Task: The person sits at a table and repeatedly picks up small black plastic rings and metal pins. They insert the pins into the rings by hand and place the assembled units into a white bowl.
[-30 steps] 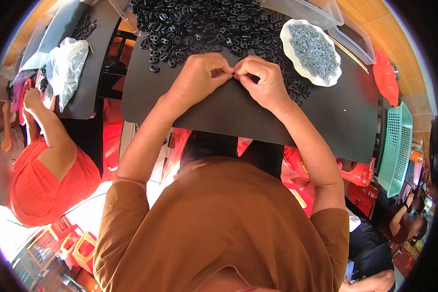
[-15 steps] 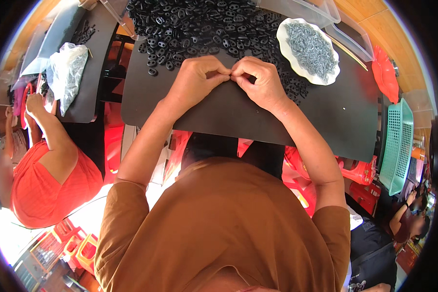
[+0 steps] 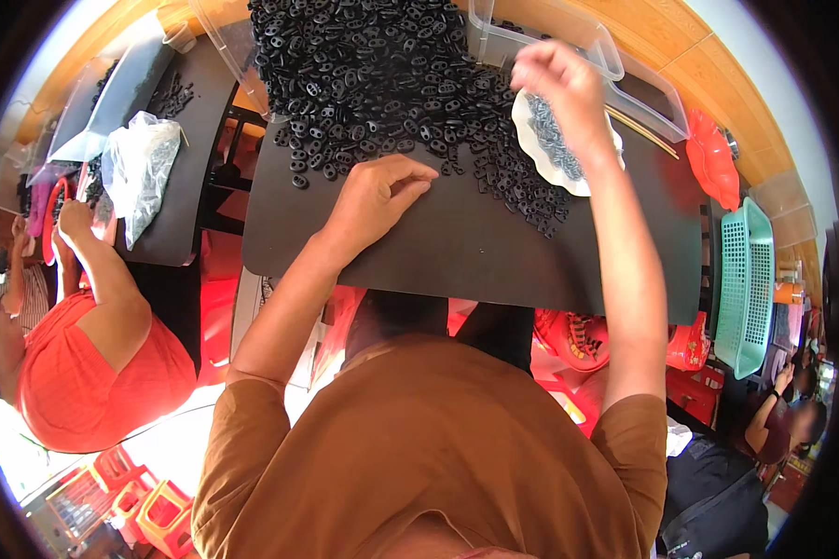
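Observation:
My left hand (image 3: 375, 202) rests at the near side of the dark table (image 3: 419, 252), thumb and index finger brought close together; whatever they pinch, if anything, is too small to make out. Ahead of it spreads a big heap of black oval plastic pieces with two holes (image 3: 364, 74). My right hand (image 3: 573, 98) is raised over the white scalloped dish (image 3: 529, 140), which holds many small grey metal-looking pieces (image 3: 552, 140). Its fingers are smeared by motion, past the dish's far rim. Between my hands lies a pile of smaller black pieces (image 3: 522, 186).
Clear plastic bins (image 3: 578, 37) stand behind the dish, with thin sticks (image 3: 643, 135) beside them. At the right are a red scalloped dish (image 3: 713, 158) and a green basket (image 3: 746, 289). A person in red (image 3: 103, 373) works at another table on the left, near a plastic bag (image 3: 144, 172).
My hands have parted. The right one has moved from the fingertip contact up and right over the white dish; the left one stays near the same place. The view has shifted slightly.

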Demonstrator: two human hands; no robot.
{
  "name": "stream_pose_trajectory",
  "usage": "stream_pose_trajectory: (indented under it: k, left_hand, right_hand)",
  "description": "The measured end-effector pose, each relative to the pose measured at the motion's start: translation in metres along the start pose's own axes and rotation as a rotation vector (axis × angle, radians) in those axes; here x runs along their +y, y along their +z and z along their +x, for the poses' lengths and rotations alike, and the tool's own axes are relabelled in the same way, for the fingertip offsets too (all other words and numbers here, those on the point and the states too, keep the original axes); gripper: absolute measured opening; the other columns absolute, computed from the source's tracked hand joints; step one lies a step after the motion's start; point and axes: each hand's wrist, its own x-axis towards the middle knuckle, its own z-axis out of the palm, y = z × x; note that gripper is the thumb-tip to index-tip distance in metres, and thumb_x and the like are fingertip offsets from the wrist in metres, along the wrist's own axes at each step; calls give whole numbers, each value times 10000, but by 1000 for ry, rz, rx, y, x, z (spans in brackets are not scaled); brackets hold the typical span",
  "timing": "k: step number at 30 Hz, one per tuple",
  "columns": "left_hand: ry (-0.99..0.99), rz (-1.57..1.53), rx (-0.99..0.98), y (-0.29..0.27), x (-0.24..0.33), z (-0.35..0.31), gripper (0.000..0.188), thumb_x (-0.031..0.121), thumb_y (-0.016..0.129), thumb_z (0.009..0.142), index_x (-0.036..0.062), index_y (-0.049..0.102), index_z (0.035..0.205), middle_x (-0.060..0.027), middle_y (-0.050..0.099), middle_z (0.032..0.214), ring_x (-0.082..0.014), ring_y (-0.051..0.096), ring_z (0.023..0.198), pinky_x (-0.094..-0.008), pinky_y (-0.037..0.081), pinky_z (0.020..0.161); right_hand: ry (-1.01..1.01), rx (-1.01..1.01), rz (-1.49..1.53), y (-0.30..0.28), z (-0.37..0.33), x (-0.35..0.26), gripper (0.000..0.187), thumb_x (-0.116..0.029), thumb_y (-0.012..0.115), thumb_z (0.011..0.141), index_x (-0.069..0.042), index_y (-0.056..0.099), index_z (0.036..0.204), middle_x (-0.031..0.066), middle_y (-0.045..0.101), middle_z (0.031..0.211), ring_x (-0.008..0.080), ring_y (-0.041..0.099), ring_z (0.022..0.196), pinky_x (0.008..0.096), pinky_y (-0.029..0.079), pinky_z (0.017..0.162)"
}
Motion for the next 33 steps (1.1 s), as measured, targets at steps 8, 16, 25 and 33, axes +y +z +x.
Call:
stream_pose_trajectory:
  k: [8,16,25,33]
  left_hand:
    - [85,43,1,2,-5,0,153,18,700,852,15,718,1004,-63,682,865,-123,611,688,-251,499,647]
    - [99,187,-40,7,10,16,285,33,718,823,49,684,1106,-77,636,860,-178,610,674,-303,514,648]
    - [233,263,-81,18,0,32,206,63,714,832,29,684,1033,-106,639,875,-255,646,744,-353,526,684]
    - [161,362,-98,20,11,35,175,58,712,829,8,675,992,-116,643,903,-263,673,802,-358,534,702]
  right_hand:
    - [-250,404,-654,-53,50,21,154,-144,690,892,-69,683,1026,47,714,936,82,643,803,250,505,699]
    - [-75,-38,-896,-22,-50,26,126,-142,693,844,-71,704,947,82,666,901,276,657,850,376,508,739]
    - [-96,-65,-1024,-25,-51,40,36,-89,683,810,-85,679,846,58,638,875,308,643,884,431,499,733]
    - [-127,61,-888,-27,-57,39,89,-87,690,816,-53,610,834,88,597,851,325,621,838,426,477,708]
